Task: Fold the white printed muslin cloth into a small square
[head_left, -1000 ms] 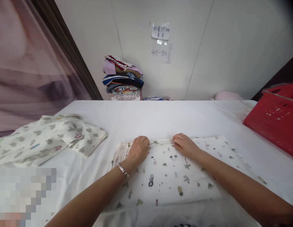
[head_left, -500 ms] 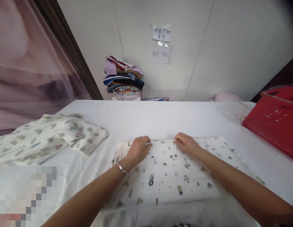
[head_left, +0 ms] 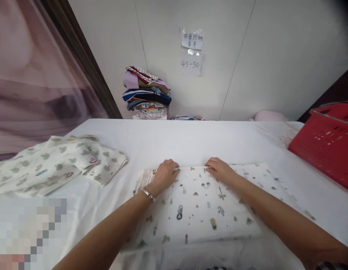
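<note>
A white cloth printed with small plants and other motifs lies folded flat before me, its far edge running across between my hands. My left hand, with a silver bracelet at the wrist, pinches that far edge left of its middle. A short way to the right, my right hand grips the same edge between thumb and fingers. Fine pleats show at the cloth's left end. Parts of the cloth's sides are hidden under my forearms.
Another white cloth with grey prints lies crumpled at the left. A red basket stands at the right. Behind the white table rises a stack of folded fabrics, near a wall with paper signs.
Both hands have stayed at the far edge with only slight shifts; the fingers have settled a little on it. The cloth lies almost as before.
</note>
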Demonstrator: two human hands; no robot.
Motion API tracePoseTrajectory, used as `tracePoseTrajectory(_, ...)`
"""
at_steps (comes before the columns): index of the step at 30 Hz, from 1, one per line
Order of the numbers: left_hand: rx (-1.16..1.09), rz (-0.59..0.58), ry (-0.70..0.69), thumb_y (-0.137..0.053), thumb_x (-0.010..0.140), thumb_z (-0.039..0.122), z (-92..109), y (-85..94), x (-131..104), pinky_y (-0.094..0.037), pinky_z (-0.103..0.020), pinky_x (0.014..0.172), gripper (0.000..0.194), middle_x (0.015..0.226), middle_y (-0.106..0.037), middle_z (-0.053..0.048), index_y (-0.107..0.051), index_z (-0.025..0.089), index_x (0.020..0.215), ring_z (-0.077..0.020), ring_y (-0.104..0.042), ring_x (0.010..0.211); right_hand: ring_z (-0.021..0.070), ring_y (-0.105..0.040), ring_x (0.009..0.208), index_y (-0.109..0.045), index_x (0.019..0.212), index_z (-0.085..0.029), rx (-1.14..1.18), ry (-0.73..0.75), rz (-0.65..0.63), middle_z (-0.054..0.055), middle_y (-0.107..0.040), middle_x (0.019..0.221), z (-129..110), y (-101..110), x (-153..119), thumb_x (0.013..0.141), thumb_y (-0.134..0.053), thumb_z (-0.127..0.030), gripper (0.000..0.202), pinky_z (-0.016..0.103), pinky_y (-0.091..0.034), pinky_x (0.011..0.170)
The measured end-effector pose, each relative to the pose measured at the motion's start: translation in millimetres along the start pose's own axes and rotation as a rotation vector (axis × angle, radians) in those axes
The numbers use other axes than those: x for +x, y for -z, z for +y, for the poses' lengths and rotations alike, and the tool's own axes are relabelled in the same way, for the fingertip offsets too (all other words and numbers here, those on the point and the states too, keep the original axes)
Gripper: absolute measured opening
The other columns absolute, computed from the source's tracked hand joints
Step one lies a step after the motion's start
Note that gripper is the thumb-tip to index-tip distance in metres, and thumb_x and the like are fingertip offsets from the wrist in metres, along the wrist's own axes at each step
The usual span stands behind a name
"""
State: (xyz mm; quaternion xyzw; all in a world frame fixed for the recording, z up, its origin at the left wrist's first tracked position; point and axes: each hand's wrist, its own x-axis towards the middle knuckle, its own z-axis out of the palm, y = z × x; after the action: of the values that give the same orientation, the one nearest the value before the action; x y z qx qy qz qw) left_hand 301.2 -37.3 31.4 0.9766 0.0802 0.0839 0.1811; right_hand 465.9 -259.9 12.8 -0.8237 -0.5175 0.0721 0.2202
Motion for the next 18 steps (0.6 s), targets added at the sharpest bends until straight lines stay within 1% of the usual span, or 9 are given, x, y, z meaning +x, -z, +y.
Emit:
tracePoseTrajectory(3, -0.012, -0.008, -0.039, -0.052, 0.083, 0.021, -2.7, 0.7, 0.8, -0.043, -0.035, 0.086, 0.017, 0.099, -0.060, -0.008, -0.060, 0.017, 0.097, -0.0197, -0.053, 0.095, 0.0216, -0.053, 0.096, -0.061, 0.093, -0.021, -0.041, 0.033, -0.005, 0.007, -0.060, 0.098, -0.6, 2.8, -1.0, 0.087, -0.050, -0.022, 0.013, 0.037, -0.042, 0.083)
tracePoseTrajectory(6, 0.002, -0.030, -0.057, -0.052, 0.083, 0.022, -2.8, 1.7, 1.0, -0.043, -0.037, 0.085, 0.018, 0.097, -0.060, -0.008, -0.060, 0.017, 0.098, -0.0202, -0.053, 0.094, 0.0208, -0.053, 0.092, -0.058, 0.086, -0.020, -0.048, 0.056, 0.023, 0.006, -0.060, 0.095, -1.2, 2.4, -1.3, 0.085, -0.051, -0.020, 0.007, 0.037, -0.042, 0.081)
tracePoseTrajectory(10, 0.018, -0.002, -0.129, -0.051, 0.084, 0.023, -2.0, 4.2, -1.2, -0.043, -0.035, 0.083, 0.011, 0.093, -0.059, -0.007, -0.059, 0.017, 0.091, -0.0198, -0.051, 0.091, 0.0209, -0.051, 0.098, -0.053, 0.084, -0.020, -0.015, 0.086, 0.073, 0.008, -0.058, 0.105, -1.7, 0.6, -3.6, 0.083, -0.052, -0.017, 0.003, 0.037, -0.040, 0.085)
tracePoseTrajectory(12, 0.000, -0.006, -0.167, -0.049, 0.086, 0.024, -2.9, 4.9, -2.7, -0.043, -0.032, 0.081, 0.010, 0.092, -0.058, -0.006, -0.057, 0.018, 0.088, -0.0187, -0.052, 0.090, 0.0205, -0.051, 0.096, -0.052, 0.084, -0.020, 0.005, 0.094, 0.082, 0.007, -0.058, 0.102, -2.6, 1.4, -5.7, 0.085, -0.049, -0.018, 0.003, 0.036, -0.041, 0.083)
tracePoseTrajectory(15, -0.011, -0.063, -0.125, -0.044, 0.089, 0.026, -4.7, 5.2, -3.3, -0.043, -0.030, 0.075, 0.013, 0.089, -0.060, -0.004, -0.055, 0.019, 0.090, -0.0174, -0.055, 0.084, 0.0187, -0.053, 0.086, -0.051, 0.085, -0.021, 0.020, 0.052, 0.060, 0.005, -0.058, 0.089, -5.5, 5.3, -8.8, 0.089, -0.044, -0.022, 0.008, 0.032, -0.042, 0.075)
tracePoseTrajectory(18, 0.026, -0.112, -0.065, -0.038, 0.091, 0.030, -4.9, 4.3, -0.6, -0.041, -0.029, 0.069, 0.019, 0.084, -0.062, -0.003, -0.054, 0.019, 0.088, -0.0173, -0.057, 0.078, 0.0173, -0.054, 0.081, -0.053, 0.090, -0.021, 0.003, -0.003, 0.025, 0.004, -0.059, 0.087, -8.3, 9.0, -9.0, 0.092, -0.040, -0.026, 0.014, 0.029, -0.041, 0.070)
